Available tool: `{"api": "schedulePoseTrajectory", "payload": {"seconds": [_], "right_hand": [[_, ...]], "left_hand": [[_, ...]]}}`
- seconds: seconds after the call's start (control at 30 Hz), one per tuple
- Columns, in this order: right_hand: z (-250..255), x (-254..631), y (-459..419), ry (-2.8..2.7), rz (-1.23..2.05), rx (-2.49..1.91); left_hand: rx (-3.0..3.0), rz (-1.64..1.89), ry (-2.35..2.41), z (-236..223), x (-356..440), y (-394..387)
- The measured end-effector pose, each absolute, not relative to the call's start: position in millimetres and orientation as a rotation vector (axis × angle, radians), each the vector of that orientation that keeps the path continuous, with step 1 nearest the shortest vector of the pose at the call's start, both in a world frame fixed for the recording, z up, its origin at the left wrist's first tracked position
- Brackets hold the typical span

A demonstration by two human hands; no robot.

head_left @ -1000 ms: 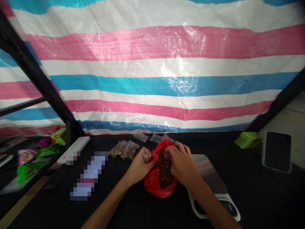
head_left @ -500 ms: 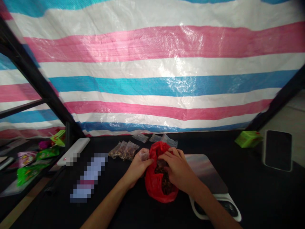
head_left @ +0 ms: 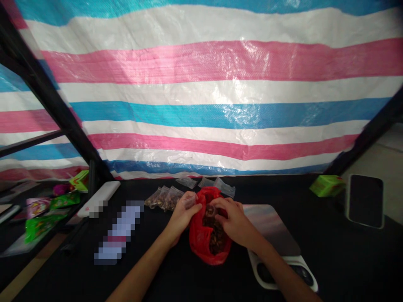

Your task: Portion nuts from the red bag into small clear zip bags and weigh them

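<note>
A red plastic bag (head_left: 201, 247) stands with its mouth open between my hands, holding loose dried brown pieces (head_left: 217, 239). My left hand (head_left: 181, 218) is closed at the bag's left rim, thumb toward the opening. A small clear plastic bag (head_left: 189, 201) bulges from the top of that same hand. My right hand (head_left: 234, 220) reaches into the mouth from the right, fingers curled together. Near its fingertips is a small, dark, shiny, roundish thing (head_left: 210, 210) that I cannot make out clearly.
Filled zip bags (head_left: 171, 198) and flat clear bags (head_left: 225, 187) lie behind. A scale (head_left: 272, 226) sits under my right forearm. At right are a green box (head_left: 327, 186) and a phone (head_left: 365, 200); at left, a white bar-shaped object (head_left: 105, 195) and snack packets (head_left: 42, 226).
My right hand has drawn slightly up and back, its fingers closer together, showing more of the brown pieces. The red bag has shifted a little left.
</note>
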State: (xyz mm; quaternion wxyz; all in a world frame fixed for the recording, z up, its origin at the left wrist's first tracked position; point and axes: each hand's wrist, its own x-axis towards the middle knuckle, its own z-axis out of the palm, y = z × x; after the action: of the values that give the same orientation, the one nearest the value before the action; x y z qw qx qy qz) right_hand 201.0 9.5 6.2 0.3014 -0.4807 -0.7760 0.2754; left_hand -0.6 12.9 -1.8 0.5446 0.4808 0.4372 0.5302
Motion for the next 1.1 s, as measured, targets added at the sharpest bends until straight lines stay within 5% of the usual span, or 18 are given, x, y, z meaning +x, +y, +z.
{"api": "schedulePoseTrajectory", "payload": {"seconds": [0.57,1.1], "right_hand": [[20.6,185.7,-5.8,-2.138,0.515,-0.851],[30.6,202.9,4.8,-2.074,0.270,-1.036]], "left_hand": [[2.083,1.159,1.365,-2.2,-0.1,0.0],[1.997,1.129,1.471,10.6,-13.3,11.7]]}}
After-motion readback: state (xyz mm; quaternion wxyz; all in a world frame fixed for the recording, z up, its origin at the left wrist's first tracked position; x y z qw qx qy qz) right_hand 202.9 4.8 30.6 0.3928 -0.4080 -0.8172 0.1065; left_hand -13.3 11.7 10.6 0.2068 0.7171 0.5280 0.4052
